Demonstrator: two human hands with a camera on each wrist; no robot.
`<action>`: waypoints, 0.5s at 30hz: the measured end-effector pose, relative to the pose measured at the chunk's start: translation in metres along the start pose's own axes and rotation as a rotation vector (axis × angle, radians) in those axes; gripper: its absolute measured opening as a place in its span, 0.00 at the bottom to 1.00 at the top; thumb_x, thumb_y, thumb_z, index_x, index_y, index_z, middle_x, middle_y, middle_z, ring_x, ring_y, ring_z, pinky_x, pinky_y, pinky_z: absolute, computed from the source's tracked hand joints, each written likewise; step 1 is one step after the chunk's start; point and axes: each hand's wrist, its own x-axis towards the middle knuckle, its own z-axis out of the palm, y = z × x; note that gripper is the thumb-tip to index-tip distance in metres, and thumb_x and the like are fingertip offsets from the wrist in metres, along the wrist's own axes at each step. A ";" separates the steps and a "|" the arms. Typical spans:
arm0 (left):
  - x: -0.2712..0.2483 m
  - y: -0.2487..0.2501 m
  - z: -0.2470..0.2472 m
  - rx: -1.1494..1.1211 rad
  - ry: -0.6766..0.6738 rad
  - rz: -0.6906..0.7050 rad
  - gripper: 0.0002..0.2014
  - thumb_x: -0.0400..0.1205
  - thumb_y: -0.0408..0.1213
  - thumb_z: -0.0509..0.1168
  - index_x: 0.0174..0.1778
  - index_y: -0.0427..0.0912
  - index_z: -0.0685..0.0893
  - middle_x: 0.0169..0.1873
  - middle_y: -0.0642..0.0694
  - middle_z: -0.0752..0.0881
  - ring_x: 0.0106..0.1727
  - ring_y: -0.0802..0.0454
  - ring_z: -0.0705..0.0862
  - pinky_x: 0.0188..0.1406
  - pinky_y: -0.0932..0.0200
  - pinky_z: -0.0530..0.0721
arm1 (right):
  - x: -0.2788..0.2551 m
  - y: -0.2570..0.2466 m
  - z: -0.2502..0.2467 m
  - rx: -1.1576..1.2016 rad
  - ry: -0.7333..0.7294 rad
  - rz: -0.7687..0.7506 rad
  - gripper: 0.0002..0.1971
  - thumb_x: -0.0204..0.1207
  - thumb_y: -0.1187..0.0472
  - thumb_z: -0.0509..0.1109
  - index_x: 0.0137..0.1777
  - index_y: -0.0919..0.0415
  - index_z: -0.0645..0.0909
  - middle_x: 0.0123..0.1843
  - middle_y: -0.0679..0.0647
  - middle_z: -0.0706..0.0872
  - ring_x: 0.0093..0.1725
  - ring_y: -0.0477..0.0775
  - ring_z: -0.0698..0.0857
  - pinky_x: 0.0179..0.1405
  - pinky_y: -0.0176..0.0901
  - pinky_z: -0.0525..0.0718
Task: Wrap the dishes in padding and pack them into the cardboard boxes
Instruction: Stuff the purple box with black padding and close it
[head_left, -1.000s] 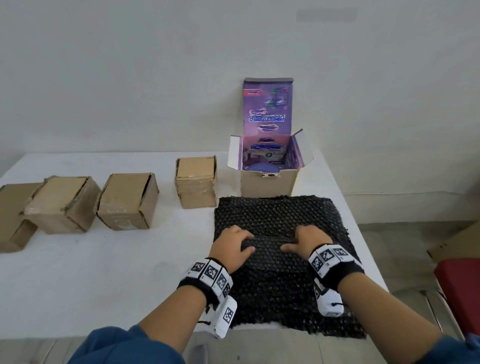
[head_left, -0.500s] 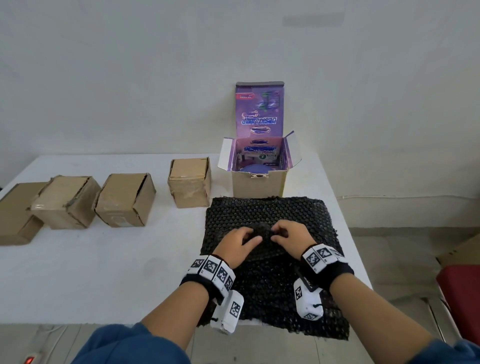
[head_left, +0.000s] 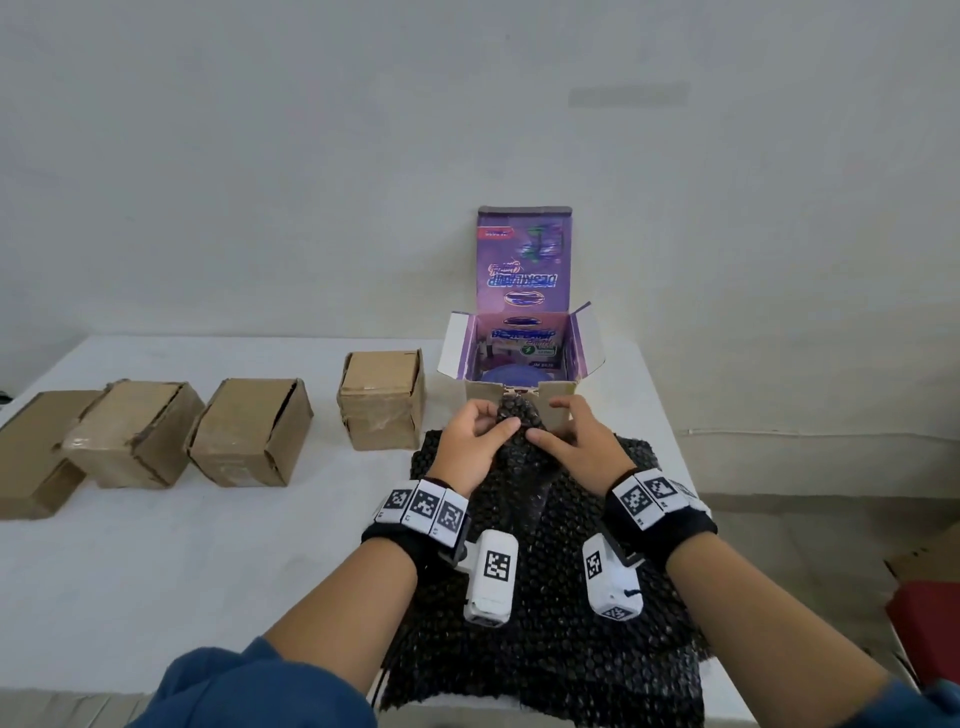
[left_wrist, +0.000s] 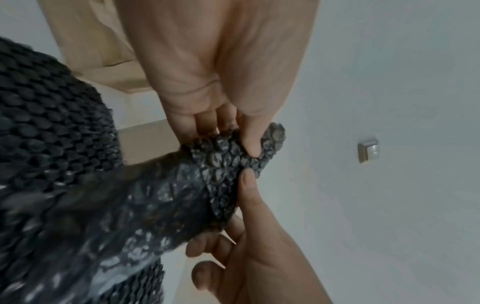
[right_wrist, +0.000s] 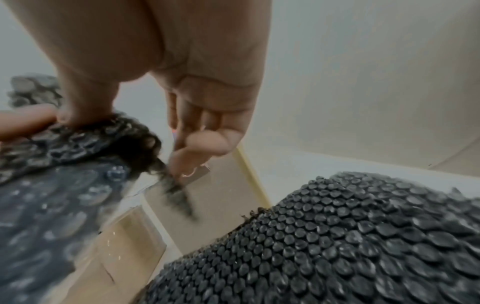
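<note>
My left hand (head_left: 475, 441) and right hand (head_left: 576, 441) both pinch a bunched peak of the black bubble wrap (head_left: 540, 597), thumbs against curled fingers. The sheet spreads beneath my wrists on the bench (head_left: 156, 571); the open purple box (head_left: 519, 374) stands just beyond my fingertips.

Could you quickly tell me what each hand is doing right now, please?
Left hand: pinching the raised fold of the black bubble wrap sheet.
Right hand: thumb and fingers pinching the same fold from the other side.
</note>
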 end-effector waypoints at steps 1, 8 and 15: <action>0.006 0.004 -0.003 0.013 -0.002 0.012 0.25 0.62 0.55 0.74 0.48 0.45 0.79 0.50 0.33 0.87 0.55 0.35 0.85 0.62 0.38 0.82 | 0.005 -0.003 -0.001 0.056 -0.032 0.013 0.25 0.75 0.48 0.71 0.68 0.52 0.66 0.46 0.59 0.86 0.39 0.55 0.85 0.37 0.41 0.82; 0.052 0.023 -0.014 0.211 -0.061 0.133 0.06 0.79 0.38 0.69 0.49 0.48 0.79 0.48 0.52 0.83 0.53 0.56 0.82 0.54 0.64 0.78 | 0.055 -0.020 -0.007 0.206 0.074 -0.145 0.18 0.77 0.65 0.69 0.50 0.37 0.70 0.43 0.65 0.86 0.43 0.65 0.87 0.44 0.60 0.88; 0.098 0.040 -0.030 0.210 -0.177 0.109 0.22 0.72 0.30 0.76 0.60 0.45 0.79 0.49 0.54 0.84 0.50 0.60 0.83 0.51 0.70 0.82 | 0.105 -0.030 -0.013 0.266 0.115 -0.167 0.13 0.71 0.67 0.75 0.51 0.51 0.83 0.55 0.57 0.85 0.56 0.54 0.85 0.63 0.53 0.83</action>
